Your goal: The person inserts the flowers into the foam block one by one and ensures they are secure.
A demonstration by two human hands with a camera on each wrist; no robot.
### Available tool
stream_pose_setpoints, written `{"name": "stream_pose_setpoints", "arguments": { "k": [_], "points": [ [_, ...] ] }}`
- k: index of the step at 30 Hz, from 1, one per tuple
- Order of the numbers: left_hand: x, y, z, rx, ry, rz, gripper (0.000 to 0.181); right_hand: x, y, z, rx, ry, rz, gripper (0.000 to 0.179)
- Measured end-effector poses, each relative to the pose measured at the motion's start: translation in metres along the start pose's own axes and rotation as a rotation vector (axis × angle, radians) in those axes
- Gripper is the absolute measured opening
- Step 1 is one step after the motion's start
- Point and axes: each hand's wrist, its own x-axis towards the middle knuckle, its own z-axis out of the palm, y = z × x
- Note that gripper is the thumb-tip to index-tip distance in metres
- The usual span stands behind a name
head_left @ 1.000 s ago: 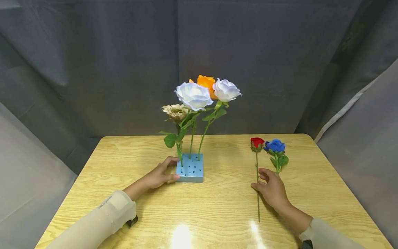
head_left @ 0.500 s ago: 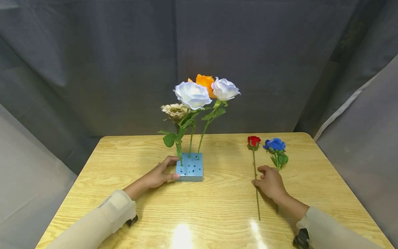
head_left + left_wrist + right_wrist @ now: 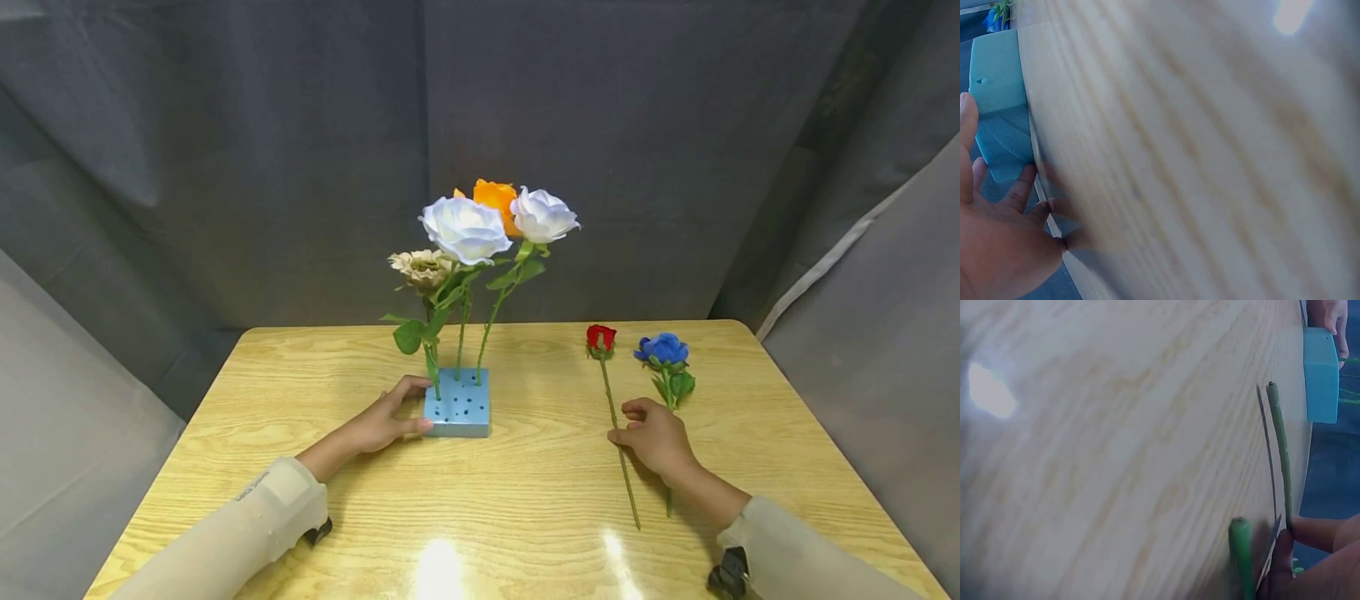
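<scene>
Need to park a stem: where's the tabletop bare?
Bare: the pale wooden tabletop between the square blue block and long-stemmed red rose, and right of the leafy blue flower. Crowded: the block's left side, by the left hand, and around the right hand pinching the rose.

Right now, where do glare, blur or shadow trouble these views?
Head view: two bright glare patches on the pale wood-grain table, low in frame; left wrist view: glare at upper right, table grain blurred, the squat light-blue block with small holes clearer-edged; right wrist view: glare at left, grain soft, a dark shadow line beside the long thin green stem.
</scene>
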Motion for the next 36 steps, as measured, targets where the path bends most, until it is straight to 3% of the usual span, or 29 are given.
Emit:
{"name": "stream_pose_setpoints", "arguments": {
  "k": [11, 27, 36],
  "points": [
    [0.001, -0.005, 0.001, -0.031, 0.006, 0.017, 0.064, 0.012, 0.0, -0.011, 0.03, -0.077, 0.034, 0.043],
    [0.0, -0.004, 0.001, -0.008, 0.009, 0.008, 0.065, 0.022, 0.0, -0.018, 0.586, -0.274, 0.247, 0.039],
    [0.002, -0.004, 0.001, -0.01, 0.001, 0.02, 0.065, 0.016, -0.004, -0.015, 0.768, -0.339, 0.238, 0.041]
  ]
}}
